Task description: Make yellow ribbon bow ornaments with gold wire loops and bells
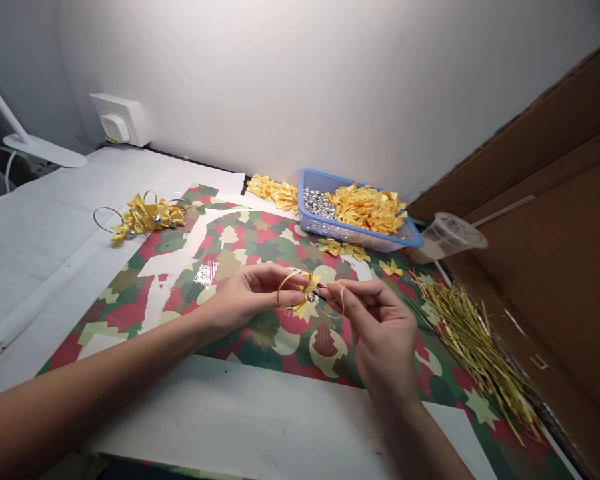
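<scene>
My left hand [247,297] pinches a small yellow ribbon bow with a gold loop [297,293] over the patterned wrapping paper [260,247]. My right hand [380,330] pinches the gold wire end of the same piece, fingers closed, right beside the left. A small silver bell hangs at the bow's centre. Both hands hover just above the paper in the middle of the view.
A blue basket [357,233] holds yellow bows and silver bells at the back. Finished bows with loops [143,215] lie at the left. Gold wire ties [473,337] are piled at the right, by a plastic cup [445,237] and a cardboard wall [555,220].
</scene>
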{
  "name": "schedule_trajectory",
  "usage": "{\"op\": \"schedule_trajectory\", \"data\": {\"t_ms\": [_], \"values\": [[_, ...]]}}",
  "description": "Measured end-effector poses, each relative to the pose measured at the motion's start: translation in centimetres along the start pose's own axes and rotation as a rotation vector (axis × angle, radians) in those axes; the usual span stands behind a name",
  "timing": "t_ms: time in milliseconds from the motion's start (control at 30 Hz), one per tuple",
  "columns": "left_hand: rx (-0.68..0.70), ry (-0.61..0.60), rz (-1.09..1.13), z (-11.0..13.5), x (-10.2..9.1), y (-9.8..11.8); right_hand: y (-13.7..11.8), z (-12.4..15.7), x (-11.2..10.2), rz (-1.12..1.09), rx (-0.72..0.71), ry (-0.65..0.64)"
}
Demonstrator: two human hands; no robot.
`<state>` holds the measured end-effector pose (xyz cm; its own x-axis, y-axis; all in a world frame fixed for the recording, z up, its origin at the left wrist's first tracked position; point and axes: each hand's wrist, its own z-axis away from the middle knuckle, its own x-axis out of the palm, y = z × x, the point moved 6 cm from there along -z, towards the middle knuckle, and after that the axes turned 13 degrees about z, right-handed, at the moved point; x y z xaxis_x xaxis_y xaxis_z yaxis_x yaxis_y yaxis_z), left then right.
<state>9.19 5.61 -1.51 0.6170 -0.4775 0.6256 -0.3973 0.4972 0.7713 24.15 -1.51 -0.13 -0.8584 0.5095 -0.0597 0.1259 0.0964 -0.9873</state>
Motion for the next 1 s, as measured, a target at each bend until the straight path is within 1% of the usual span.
{"op": "schedule_trajectory", "data": {"t_ms": [100,200,300,433,500,567,700,800,900,1000], "values": [[-0.01,0.003,0.01,0.0,0.0,0.0,-0.2,-0.1,0.1,0.012,-0.012,-0.043],[-0.013,-0.014,0.018,0.0,0.1,0.0,-0.8,-0.4,0.1,0.09,-0.066,-0.094],[-0.008,-0.03,0.024,0.1,0.2,0.1,-1.7,-0.6,0.1,0.206,-0.179,-0.148],[-0.011,-0.057,0.026,0.1,0.4,0.1,-2.8,-0.5,0.5,0.364,-0.379,-0.257],[-0.016,-0.061,0.023,0.1,0.4,0.1,-3.1,-0.3,0.6,0.433,-0.455,-0.264],[-0.022,-0.062,0.018,0.1,0.4,0.1,-3.4,-0.2,0.6,0.474,-0.5,-0.249],[-0.02,-0.06,0.023,0.2,0.5,0.1,-3.8,0.1,0.6,0.518,-0.546,-0.224],[0.019,-0.052,0.001,0.1,0.5,0.4,-3.7,0.0,0.2,0.514,-0.549,-0.187],[0.028,-0.026,-0.046,0.1,0.5,0.5,-3.6,-0.1,-0.1,0.471,-0.528,-0.169],[0.011,0.002,-0.087,0.2,0.4,0.3,-3.2,0.0,0.2,0.421,-0.468,-0.198]]}}
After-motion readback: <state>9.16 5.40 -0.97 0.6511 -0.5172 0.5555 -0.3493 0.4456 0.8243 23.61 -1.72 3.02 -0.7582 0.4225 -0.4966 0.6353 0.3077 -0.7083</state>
